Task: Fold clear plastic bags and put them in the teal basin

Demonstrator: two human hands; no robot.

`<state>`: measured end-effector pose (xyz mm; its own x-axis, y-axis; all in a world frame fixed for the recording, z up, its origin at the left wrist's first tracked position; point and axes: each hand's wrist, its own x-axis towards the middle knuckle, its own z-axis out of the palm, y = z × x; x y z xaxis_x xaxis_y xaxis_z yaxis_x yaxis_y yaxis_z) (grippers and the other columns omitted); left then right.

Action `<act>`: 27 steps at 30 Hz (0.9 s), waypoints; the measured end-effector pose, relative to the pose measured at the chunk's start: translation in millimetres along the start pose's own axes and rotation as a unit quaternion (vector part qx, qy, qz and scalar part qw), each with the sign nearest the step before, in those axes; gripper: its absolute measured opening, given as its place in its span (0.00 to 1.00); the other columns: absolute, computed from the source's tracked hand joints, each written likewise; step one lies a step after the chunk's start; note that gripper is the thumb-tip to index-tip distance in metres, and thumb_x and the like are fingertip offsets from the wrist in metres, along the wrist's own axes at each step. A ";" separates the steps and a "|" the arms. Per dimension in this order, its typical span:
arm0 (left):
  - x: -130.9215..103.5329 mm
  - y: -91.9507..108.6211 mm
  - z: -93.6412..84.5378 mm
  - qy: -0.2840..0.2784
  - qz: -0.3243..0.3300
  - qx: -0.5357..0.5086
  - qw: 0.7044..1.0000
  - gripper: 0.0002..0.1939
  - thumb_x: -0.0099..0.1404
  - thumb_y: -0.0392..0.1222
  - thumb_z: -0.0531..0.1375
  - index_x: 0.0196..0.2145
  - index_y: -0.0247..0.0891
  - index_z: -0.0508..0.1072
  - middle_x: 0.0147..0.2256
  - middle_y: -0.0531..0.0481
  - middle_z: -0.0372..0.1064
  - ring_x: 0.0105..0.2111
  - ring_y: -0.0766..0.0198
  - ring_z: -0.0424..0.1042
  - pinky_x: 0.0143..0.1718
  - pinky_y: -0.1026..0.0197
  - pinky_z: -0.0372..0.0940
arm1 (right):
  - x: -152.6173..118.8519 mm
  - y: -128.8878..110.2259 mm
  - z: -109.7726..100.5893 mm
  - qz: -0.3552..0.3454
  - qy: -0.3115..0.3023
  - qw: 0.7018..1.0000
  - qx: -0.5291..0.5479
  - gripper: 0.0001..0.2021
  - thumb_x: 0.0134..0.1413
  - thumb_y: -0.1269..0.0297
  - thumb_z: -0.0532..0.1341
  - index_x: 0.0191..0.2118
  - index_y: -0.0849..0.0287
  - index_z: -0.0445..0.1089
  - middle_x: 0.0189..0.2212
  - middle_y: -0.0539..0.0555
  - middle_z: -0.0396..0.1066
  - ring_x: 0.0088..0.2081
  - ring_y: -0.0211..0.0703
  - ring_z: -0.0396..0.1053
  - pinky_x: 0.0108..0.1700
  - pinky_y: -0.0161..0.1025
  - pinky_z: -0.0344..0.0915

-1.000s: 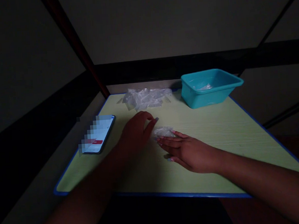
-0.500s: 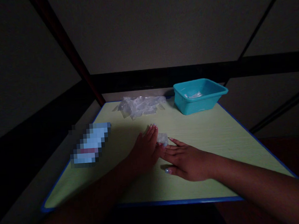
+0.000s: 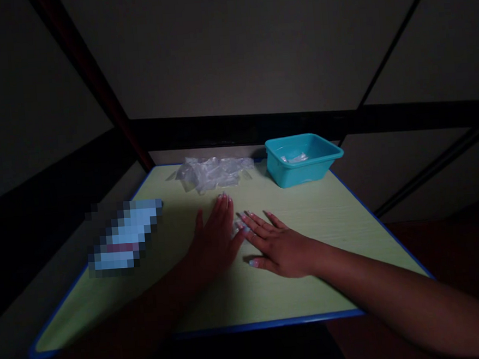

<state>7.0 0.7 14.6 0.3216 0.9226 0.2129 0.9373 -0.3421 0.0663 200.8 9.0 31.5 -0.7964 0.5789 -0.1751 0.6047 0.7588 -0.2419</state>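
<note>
A small piece of clear plastic (image 3: 239, 225) lies flat on the table, mostly covered by my fingers. My left hand (image 3: 216, 230) rests along its left side, fingers stretched forward and thumb at its near edge. From the right, my right hand (image 3: 279, 245) lies palm down with fingers spread, the fingertips on the plastic and the thumb apart on the tabletop. Neither hand is closed around anything. Beyond the left fingertips is a heap of clear plastic bags (image 3: 210, 173).
A turquoise plastic basin (image 3: 304, 172) stands at the back right with some whitish clear pieces (image 3: 295, 158) inside. At the left edge lies a pixelated flat object (image 3: 128, 234). The pale table (image 3: 313, 294) has a blue rim, and a wall panel rises behind it.
My right fingers have moved forward over the plastic, covering more of it. My left thumb and fingers are spread wider. The whole view has shifted, so the table appears farther left.
</note>
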 end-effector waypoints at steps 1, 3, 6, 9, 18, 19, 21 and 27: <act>-1.4 4.2 3.0 -0.014 0.013 -0.002 1.000 0.31 0.71 0.49 0.40 0.65 0.26 0.46 0.66 0.33 0.41 0.66 0.50 0.42 0.60 0.37 0.45 | -0.3 -0.2 0.6 0.003 -0.007 1.000 0.003 0.38 0.64 0.46 0.47 0.68 0.69 0.36 0.67 0.67 0.25 0.67 0.54 0.24 0.65 0.60 0.26; -4.3 10.6 7.8 -0.031 0.026 -0.005 0.999 0.33 0.70 0.50 0.42 0.65 0.24 0.47 0.66 0.31 0.42 0.66 0.49 0.43 0.60 0.40 0.49 | -1.3 0.0 1.3 0.004 -0.012 1.000 0.006 0.40 0.63 0.46 0.48 0.68 0.70 0.35 0.67 0.69 0.26 0.67 0.54 0.25 0.65 0.60 0.26; -8.2 14.4 11.2 -0.049 0.013 0.006 0.999 0.35 0.70 0.54 0.43 0.64 0.22 0.50 0.65 0.29 0.43 0.66 0.47 0.44 0.59 0.43 0.52 | -2.5 1.6 2.2 0.001 -0.011 1.000 0.006 0.40 0.63 0.45 0.49 0.68 0.68 0.34 0.67 0.68 0.25 0.67 0.55 0.24 0.64 0.62 0.26; -9.6 14.3 9.0 -0.074 -0.003 0.023 0.997 0.37 0.69 0.56 0.44 0.63 0.21 0.52 0.65 0.29 0.42 0.66 0.46 0.43 0.60 0.42 0.50 | -3.3 4.2 3.3 -0.008 -0.002 1.000 0.009 0.40 0.63 0.44 0.47 0.69 0.66 0.33 0.67 0.67 0.25 0.67 0.55 0.24 0.63 0.64 0.26; -7.1 24.6 -4.8 -0.032 0.086 -0.026 0.995 0.41 0.68 0.62 0.41 0.65 0.22 0.48 0.67 0.31 0.36 0.67 0.48 0.37 0.62 0.38 0.39 | -3.2 8.9 16.7 -0.010 0.067 0.998 -0.003 0.44 0.60 0.45 0.51 0.68 0.75 0.34 0.66 0.73 0.35 0.67 0.57 0.32 0.65 0.58 0.40; -7.8 27.4 -3.7 -0.034 0.095 -0.036 0.994 0.42 0.68 0.63 0.40 0.65 0.23 0.48 0.67 0.32 0.36 0.67 0.49 0.36 0.63 0.38 0.38 | -3.0 9.0 19.8 -0.011 0.079 0.997 -0.013 0.42 0.60 0.48 0.52 0.68 0.74 0.36 0.66 0.73 0.37 0.67 0.57 0.34 0.65 0.57 0.42; -9.5 32.1 0.1 -0.036 0.095 -0.050 0.994 0.43 0.68 0.64 0.38 0.65 0.23 0.48 0.67 0.32 0.37 0.67 0.50 0.36 0.63 0.40 0.38 | -2.9 9.0 25.2 -0.013 0.100 0.994 -0.033 0.39 0.58 0.54 0.54 0.67 0.75 0.41 0.66 0.73 0.40 0.67 0.59 0.37 0.64 0.57 0.44; -13.3 35.9 11.7 -0.039 0.061 -0.058 0.996 0.46 0.66 0.67 0.38 0.65 0.21 0.45 0.66 0.29 0.40 0.67 0.48 0.38 0.64 0.44 0.41 | -3.7 8.3 28.2 -0.019 0.136 0.989 -0.061 0.39 0.55 0.55 0.54 0.66 0.78 0.45 0.65 0.73 0.42 0.66 0.62 0.42 0.63 0.57 0.48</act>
<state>38.0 -21.7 2.7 0.4463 0.8820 0.1511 0.8702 -0.4672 0.1567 208.6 4.8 3.2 -0.7976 0.5949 0.0992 0.5834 0.8028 -0.1234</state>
